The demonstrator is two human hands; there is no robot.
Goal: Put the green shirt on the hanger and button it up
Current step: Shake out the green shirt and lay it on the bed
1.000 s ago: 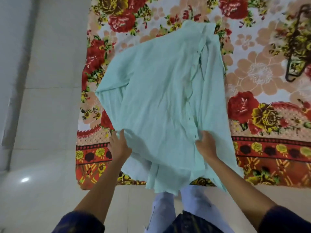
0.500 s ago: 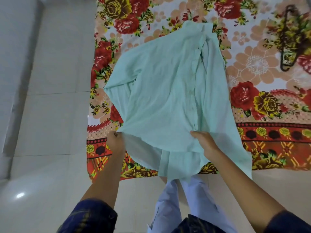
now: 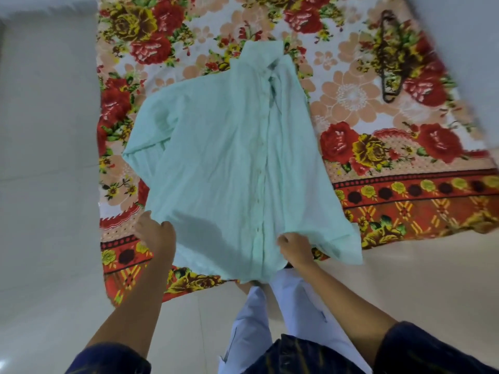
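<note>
Head view, looking down: at the bottom edge of the frame are dark blue sleeves (image 3: 421, 349) and pale trousers (image 3: 294, 314), with both bare forearms reaching up toward the middle. The left hand (image 3: 158, 234) sits at lower left of centre, its fingers curled around the lower left edge of the green shirt (image 3: 229, 163), gripping the cloth. The right hand (image 3: 295, 248) sits just right of centre, closed into a loose fist that pinches the hem close to the button placket. Between the two hands the hem hangs down over the near border of the floral blanket (image 3: 405, 201) and reaches the trousers.

Farther up, the shirt lies spread across the blanket in the middle of the frame, front side up, its placket running up to the collar near top centre. One sleeve is folded at the left side; the other drapes toward lower right. Pale floor tiles (image 3: 48, 157) surround the blanket on the left and along the bottom.

At upper right, well apart from the shirt, a dark hanger (image 3: 388, 55) lies flat on the blanket.
</note>
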